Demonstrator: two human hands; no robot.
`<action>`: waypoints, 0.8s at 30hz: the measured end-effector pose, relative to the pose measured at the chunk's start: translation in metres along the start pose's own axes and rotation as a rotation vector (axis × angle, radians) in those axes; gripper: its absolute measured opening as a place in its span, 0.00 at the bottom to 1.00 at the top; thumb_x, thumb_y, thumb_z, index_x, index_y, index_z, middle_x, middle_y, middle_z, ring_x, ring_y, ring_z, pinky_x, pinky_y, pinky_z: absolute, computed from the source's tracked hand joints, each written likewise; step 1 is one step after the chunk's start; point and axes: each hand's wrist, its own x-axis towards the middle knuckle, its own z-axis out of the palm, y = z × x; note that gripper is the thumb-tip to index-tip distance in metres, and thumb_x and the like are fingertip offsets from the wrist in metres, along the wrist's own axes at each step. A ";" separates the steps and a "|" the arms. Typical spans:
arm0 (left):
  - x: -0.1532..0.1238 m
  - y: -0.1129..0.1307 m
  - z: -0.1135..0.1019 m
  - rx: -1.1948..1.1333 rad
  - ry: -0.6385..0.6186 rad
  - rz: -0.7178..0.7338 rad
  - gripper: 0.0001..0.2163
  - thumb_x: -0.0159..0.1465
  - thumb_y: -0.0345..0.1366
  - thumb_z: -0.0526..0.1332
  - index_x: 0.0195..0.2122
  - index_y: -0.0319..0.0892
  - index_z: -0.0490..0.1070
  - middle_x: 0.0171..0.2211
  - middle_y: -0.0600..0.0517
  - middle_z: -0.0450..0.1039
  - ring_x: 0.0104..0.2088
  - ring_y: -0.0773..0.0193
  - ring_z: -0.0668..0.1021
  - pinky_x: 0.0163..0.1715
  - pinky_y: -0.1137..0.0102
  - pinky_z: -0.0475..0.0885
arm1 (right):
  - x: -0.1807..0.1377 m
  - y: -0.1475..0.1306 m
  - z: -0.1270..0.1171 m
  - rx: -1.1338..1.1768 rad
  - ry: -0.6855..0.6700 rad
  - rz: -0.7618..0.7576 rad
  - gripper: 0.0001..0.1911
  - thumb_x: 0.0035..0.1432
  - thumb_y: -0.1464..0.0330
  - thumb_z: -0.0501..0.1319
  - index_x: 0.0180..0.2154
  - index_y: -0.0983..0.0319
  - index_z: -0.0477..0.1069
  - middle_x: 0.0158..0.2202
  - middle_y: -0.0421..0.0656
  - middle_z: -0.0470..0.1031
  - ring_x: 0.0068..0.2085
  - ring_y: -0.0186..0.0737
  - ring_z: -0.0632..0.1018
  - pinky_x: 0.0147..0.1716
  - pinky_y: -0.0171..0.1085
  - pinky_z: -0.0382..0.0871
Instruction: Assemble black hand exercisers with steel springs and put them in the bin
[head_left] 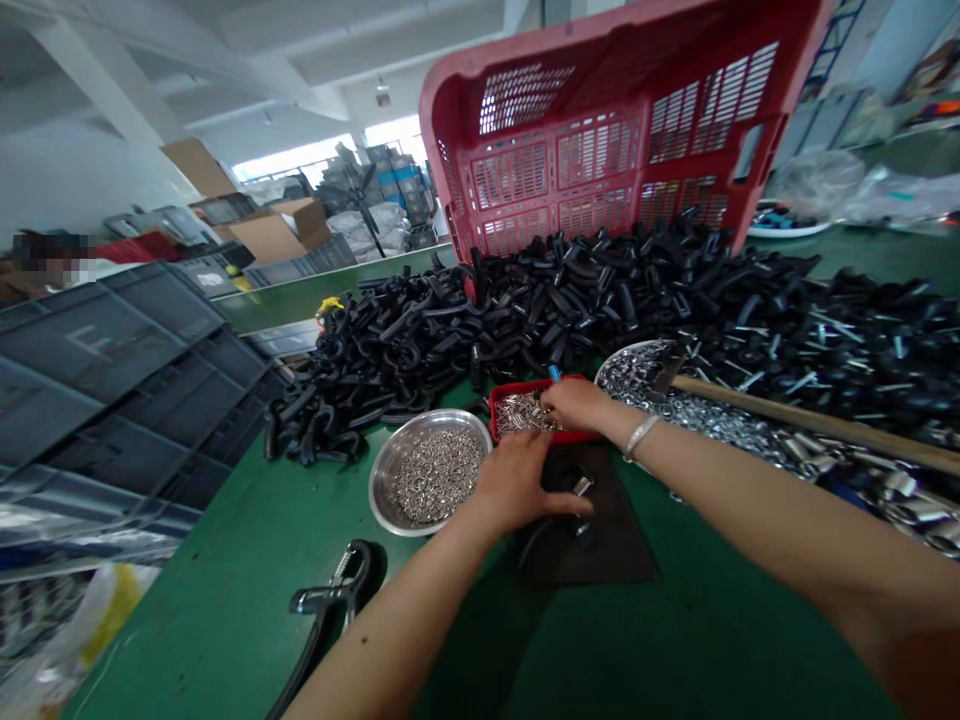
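Note:
My left hand is over the dark mat, thumb stretched out sideways and fingers spread towards the red tray. Beneath it lies a black part with a small metal spring, mostly covered by the hand. My right hand reaches into the red tray, fingers bent together among small metal pins; what they pinch is hidden. Left of the tray stands a metal bowl of small metal pieces. A black hand grip strengthener with a spring lies near my left forearm.
Black handles are heaped behind the tray, under a tipped red crate. To the right are a bowl of metal parts, a wooden-handled tool and metal tubes. Grey crates stand left of the green table.

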 end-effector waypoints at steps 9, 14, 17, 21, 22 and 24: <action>0.075 -0.039 -0.015 0.232 -0.070 -0.284 0.11 0.52 0.41 0.62 0.37 0.46 0.74 0.38 0.45 0.74 0.41 0.50 0.74 0.41 0.62 0.66 | -0.018 0.017 0.006 0.232 0.152 0.009 0.13 0.56 0.67 0.54 0.38 0.61 0.75 0.40 0.44 0.77 0.42 0.41 0.75 0.42 0.35 0.64; 0.076 -0.040 -0.003 0.260 -0.053 -0.277 0.10 0.57 0.40 0.57 0.39 0.47 0.73 0.40 0.46 0.73 0.42 0.53 0.73 0.41 0.62 0.66 | -0.049 0.015 0.003 0.464 0.188 -0.004 0.11 0.55 0.66 0.56 0.37 0.61 0.75 0.37 0.39 0.78 0.38 0.35 0.76 0.39 0.32 0.66; 0.077 -0.039 -0.002 0.256 -0.064 -0.258 0.09 0.55 0.39 0.59 0.37 0.47 0.73 0.40 0.49 0.73 0.41 0.55 0.74 0.40 0.64 0.66 | -0.073 0.016 0.008 0.584 0.165 0.010 0.10 0.52 0.63 0.58 0.31 0.61 0.75 0.29 0.39 0.77 0.31 0.36 0.76 0.32 0.34 0.66; 0.078 -0.038 -0.002 0.223 -0.045 -0.237 0.05 0.55 0.38 0.60 0.33 0.49 0.72 0.37 0.53 0.74 0.39 0.59 0.74 0.39 0.68 0.66 | -0.095 0.014 0.023 0.613 0.148 0.021 0.13 0.53 0.59 0.56 0.29 0.60 0.74 0.26 0.39 0.75 0.29 0.35 0.74 0.29 0.34 0.64; 0.078 -0.038 -0.002 0.215 -0.028 -0.246 0.05 0.55 0.39 0.60 0.32 0.48 0.72 0.37 0.53 0.74 0.39 0.59 0.74 0.39 0.68 0.66 | -0.098 0.012 0.028 0.619 0.167 0.023 0.13 0.54 0.59 0.56 0.29 0.60 0.74 0.27 0.39 0.75 0.29 0.35 0.74 0.29 0.34 0.64; 0.076 -0.038 -0.003 0.200 0.021 -0.276 0.06 0.57 0.40 0.58 0.34 0.47 0.71 0.37 0.52 0.74 0.39 0.59 0.74 0.38 0.67 0.66 | -0.102 0.009 0.035 0.617 0.215 0.027 0.12 0.54 0.60 0.56 0.30 0.60 0.74 0.28 0.40 0.75 0.31 0.35 0.74 0.31 0.34 0.65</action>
